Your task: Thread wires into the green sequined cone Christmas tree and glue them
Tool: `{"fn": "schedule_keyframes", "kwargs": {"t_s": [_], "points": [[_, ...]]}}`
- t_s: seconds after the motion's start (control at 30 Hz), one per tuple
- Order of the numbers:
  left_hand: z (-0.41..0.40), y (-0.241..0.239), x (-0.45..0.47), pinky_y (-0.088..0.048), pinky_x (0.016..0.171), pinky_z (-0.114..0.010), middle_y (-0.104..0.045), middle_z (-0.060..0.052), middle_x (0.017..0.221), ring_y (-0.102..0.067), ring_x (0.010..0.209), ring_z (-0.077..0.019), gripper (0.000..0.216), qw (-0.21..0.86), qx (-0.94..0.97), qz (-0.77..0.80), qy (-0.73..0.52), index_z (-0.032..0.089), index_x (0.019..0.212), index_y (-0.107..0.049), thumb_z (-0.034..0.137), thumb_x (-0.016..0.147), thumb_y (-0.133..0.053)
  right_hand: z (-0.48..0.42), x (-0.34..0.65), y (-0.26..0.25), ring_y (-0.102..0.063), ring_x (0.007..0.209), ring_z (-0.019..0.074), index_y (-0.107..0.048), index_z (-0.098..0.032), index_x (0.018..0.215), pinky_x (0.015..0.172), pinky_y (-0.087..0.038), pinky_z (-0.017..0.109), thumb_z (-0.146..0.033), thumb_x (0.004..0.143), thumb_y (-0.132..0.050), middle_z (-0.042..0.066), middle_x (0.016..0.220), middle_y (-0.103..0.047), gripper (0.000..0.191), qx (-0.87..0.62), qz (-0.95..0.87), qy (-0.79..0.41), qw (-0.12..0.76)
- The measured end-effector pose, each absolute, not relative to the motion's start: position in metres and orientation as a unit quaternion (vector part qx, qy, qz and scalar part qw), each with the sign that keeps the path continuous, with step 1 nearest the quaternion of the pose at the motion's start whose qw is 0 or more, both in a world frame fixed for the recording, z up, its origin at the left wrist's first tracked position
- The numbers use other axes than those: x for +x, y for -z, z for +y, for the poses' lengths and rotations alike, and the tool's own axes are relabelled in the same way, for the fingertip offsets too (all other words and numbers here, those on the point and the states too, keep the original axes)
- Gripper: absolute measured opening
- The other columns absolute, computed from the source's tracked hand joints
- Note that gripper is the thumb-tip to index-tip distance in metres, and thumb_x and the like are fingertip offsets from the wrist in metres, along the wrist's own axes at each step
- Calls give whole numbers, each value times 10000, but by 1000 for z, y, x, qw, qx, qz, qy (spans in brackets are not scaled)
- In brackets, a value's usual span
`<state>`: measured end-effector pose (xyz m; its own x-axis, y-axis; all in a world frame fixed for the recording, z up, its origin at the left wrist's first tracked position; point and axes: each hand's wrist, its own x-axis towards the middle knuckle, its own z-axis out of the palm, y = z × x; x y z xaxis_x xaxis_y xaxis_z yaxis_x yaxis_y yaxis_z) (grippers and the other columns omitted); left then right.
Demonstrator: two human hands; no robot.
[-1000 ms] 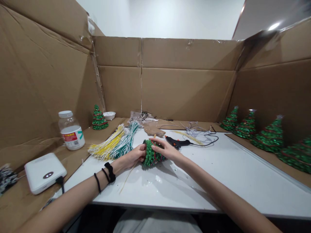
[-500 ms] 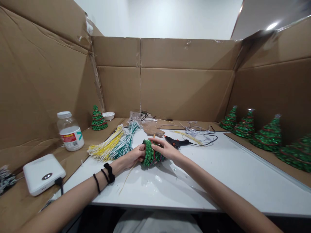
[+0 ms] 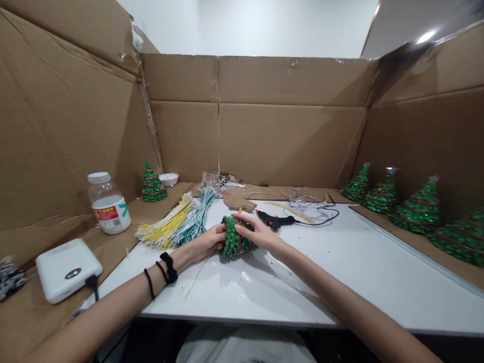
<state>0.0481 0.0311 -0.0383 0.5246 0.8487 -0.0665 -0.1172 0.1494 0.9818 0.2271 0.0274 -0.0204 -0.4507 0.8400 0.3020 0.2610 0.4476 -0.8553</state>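
Note:
A small green Christmas tree (image 3: 231,240) lies tilted on its side between my two hands, just over the white table (image 3: 333,267). My left hand (image 3: 212,239) is closed at its left end, fingers curled against the base. Across its upper right side, my right hand (image 3: 257,231) is wrapped with the fingers bent over it. Red trim shows between the green layers, and the tip is hidden behind my right hand. A thin yellow stem (image 3: 197,277) trails on the table below my left hand. Beyond the right hand lies a black glue gun (image 3: 276,221).
White-tipped yellow stems (image 3: 166,222) and green stems (image 3: 194,222) lie left of my hands. A plastic jar (image 3: 109,206), a white box-shaped device (image 3: 68,269) and one tree (image 3: 153,184) stand left. Several finished trees (image 3: 414,206) line the right. Cardboard walls (image 3: 287,141) enclose the table.
Almost nothing differs. Both hands keep their hold on the tree, and the view has shifted very slightly.

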Motion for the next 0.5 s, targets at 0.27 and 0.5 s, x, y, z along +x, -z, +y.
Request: {"fn": "schedule_keyframes", "kwargs": {"t_s": [0.27,0.5], "points": [[27,38,52,-180,426,-196,-513,41,586,-341,447,-32,381,662,540,360,-375,110,894,-639,248,562,-765,30,228,20,-450,1247,289,-534,-180,1266,1077,-294,459,-590,743,-570,116,1319,-528,666,-364,-762,-395,362],[29,38,51,-178,419,-199,-555,17,602,-383,455,-44,329,666,550,345,-367,111,892,-637,215,591,-719,30,229,18,-446,1248,290,-537,-195,1259,1074,-297,458,-610,734,-564,109,1306,-539,669,-354,-763,-403,361]]}}
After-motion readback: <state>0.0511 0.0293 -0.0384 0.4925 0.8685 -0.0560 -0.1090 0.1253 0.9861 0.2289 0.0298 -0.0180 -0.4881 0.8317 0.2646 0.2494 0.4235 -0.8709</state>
